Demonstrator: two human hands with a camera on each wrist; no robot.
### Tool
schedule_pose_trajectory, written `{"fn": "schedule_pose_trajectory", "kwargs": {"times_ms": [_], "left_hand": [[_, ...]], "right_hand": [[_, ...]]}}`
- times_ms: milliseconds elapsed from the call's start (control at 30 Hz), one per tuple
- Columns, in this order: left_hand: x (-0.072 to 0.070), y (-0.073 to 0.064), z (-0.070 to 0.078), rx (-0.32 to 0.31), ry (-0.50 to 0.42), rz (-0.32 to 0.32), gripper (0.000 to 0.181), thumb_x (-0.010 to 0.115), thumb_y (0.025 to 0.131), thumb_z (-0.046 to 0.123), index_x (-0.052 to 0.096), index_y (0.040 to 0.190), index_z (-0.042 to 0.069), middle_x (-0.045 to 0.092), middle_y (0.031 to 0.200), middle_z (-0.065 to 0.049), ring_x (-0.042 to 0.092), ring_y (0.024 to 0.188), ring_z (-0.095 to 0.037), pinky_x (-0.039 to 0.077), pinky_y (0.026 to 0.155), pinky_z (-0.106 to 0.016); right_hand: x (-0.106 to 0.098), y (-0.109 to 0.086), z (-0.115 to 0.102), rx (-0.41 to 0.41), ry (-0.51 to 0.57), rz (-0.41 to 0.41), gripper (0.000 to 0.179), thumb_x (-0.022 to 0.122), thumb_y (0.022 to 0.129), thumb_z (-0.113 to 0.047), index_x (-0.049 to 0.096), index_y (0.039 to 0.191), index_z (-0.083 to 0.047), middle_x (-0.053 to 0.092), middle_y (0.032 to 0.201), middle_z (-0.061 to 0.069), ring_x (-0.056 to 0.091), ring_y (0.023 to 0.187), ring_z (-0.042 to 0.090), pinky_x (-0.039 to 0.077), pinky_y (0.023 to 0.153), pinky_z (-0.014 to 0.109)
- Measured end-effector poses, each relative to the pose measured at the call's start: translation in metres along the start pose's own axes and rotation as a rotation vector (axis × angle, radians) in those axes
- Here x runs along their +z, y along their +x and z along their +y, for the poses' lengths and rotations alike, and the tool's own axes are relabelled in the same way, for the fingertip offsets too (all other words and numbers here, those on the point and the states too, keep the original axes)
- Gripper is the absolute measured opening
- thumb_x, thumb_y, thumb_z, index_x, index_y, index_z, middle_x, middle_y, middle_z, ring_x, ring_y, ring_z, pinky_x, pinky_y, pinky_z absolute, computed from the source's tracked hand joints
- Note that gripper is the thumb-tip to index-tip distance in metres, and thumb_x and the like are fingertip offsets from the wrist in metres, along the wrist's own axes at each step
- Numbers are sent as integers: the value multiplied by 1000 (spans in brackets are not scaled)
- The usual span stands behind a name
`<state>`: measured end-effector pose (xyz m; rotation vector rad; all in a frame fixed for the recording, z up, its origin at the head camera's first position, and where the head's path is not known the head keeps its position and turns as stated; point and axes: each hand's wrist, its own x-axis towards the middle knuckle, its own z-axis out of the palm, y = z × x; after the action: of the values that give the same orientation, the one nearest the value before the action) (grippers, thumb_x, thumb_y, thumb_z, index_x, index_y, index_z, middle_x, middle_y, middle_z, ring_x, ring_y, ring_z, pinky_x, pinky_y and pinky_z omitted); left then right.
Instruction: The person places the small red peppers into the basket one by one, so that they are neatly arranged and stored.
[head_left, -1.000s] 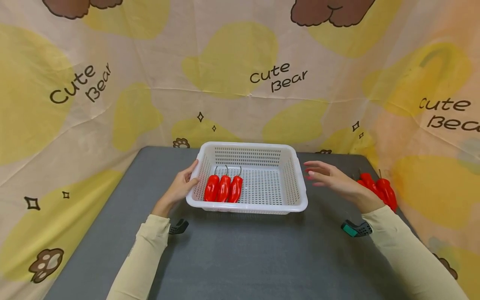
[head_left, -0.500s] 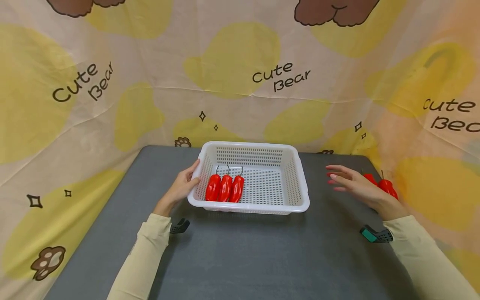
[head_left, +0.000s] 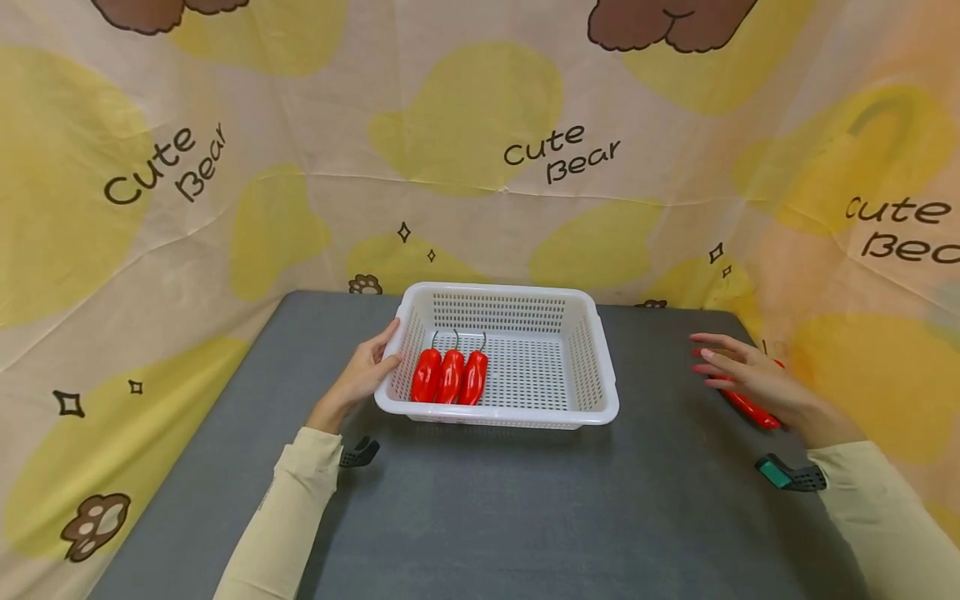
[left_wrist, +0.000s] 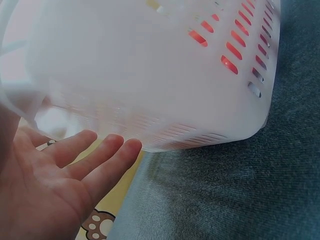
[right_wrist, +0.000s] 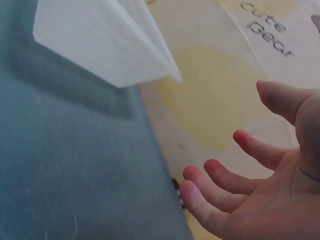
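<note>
A white plastic basket (head_left: 525, 417) with slotted walls stands on the grey table. Three red peppers (head_left: 450, 377) with thin stems lie side by side in its left part. My left hand (head_left: 362, 371) grips the basket's left rim, thumb on the rim; in the left wrist view the other fingers (left_wrist: 107, 167) spread beside the outer wall. Over at the right, my right hand (head_left: 750, 375) is held above more red peppers (head_left: 752, 412), partly hiding them. Its fingers are spread and loosely bent, with nothing in them, as the right wrist view also shows.
A patterned cloth (head_left: 465, 167) with "Cute Bear" lettering hangs behind and along both sides of the grey table (head_left: 480, 508). The peppers under my right hand lie near the table's right edge, close to the cloth.
My right hand has moved right, from beside the basket's right side to over the peppers at the table's right edge. My left hand keeps its hold on the rim.
</note>
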<state>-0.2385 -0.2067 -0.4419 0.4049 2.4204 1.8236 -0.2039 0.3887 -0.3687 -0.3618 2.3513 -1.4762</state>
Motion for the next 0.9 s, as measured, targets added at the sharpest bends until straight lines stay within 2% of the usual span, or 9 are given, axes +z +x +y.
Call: {"fn": "schedule_pose_trajectory", "kwargs": {"times_ms": [233,467,633,733,800,867,900], "left_hand": [[0,0,1,-3,4,2,69,45,99,-1,15,162,6,26,163,-28,44,137,-44,46,105,-59],[1,-1,1,-4,33,4,69,46,100,1,16,162,6,26,163,-28,46,135,-42,50,103,-55],[0,-2,1,-11,39,3,69,46,100,2,16,162,8,27,163,-28,49,131,-42,53,100,-52],[0,-1,0,-16,35,8,69,46,100,2,17,162,8,27,163,-27,48,132,-41,53,100,-51],[0,0,-1,-13,32,6,69,46,100,1,17,162,9,27,164,-27,47,133,-41,53,101,-52],[0,0,-1,-15,24,6,70,46,100,1,16,162,9,27,164,-27,47,134,-42,51,102,-53],[0,0,-1,-17,21,5,70,46,100,1,16,162,9,26,164,-26,46,135,-42,50,103,-54]], "right_hand": [[-21,-8,18,-15,45,-6,31,34,111,-22,41,134,-41,46,125,-36,59,108,-12,52,89,12],[-35,-14,34,13,38,-4,32,32,111,-23,38,135,-43,47,123,-39,58,107,-13,52,88,12],[-41,-16,44,63,40,16,27,33,111,-26,38,130,-45,49,118,-41,58,104,-14,50,86,11],[-45,-17,51,90,22,18,27,33,111,-29,36,134,-43,46,117,-41,55,103,-17,49,86,9],[-46,-17,56,114,-3,24,30,33,111,-31,35,140,-37,45,123,-35,52,104,-19,48,87,9],[-48,-17,59,146,-35,23,41,33,110,-34,29,150,-25,46,139,-14,48,106,-18,47,87,9],[-48,-17,61,164,-50,24,48,33,110,-36,26,153,-18,42,147,-1,46,108,-16,47,87,10]]}}
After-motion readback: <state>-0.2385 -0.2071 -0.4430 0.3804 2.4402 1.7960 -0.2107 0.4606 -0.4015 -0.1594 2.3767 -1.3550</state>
